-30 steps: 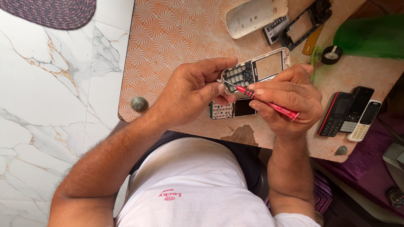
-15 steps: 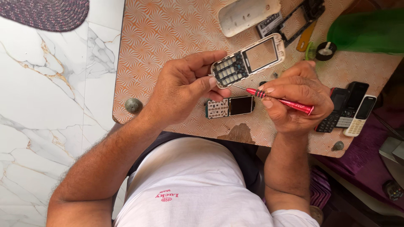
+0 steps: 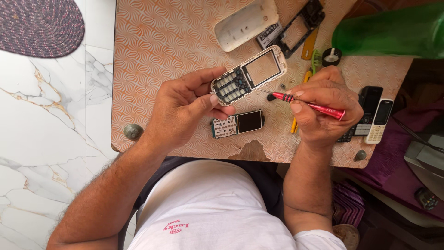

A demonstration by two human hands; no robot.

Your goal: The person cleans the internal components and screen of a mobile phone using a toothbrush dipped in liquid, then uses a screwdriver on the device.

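My left hand [image 3: 182,109] grips the keypad end of a white phone front frame [image 3: 249,74], lifted above the patterned tabletop [image 3: 162,41]. My right hand [image 3: 323,109] holds a red screwdriver [image 3: 307,104]; its tip points left and stops just short of the frame's lower edge. Under the frame, a phone circuit board with its screen [image 3: 238,123] lies flat on the table.
A white back cover [image 3: 245,23], a battery [image 3: 269,33] and a black inner frame [image 3: 300,23] lie at the far edge. A green bottle [image 3: 393,32] lies top right. Two phones, black [image 3: 365,111] and white [image 3: 380,121], rest at the right. Yellow tweezers [image 3: 300,99] are near my right hand.
The screwdriver tip has come away from the frame and my right hand has drawn back to the right. My left hand has lifted and turned the frame further from the circuit board.
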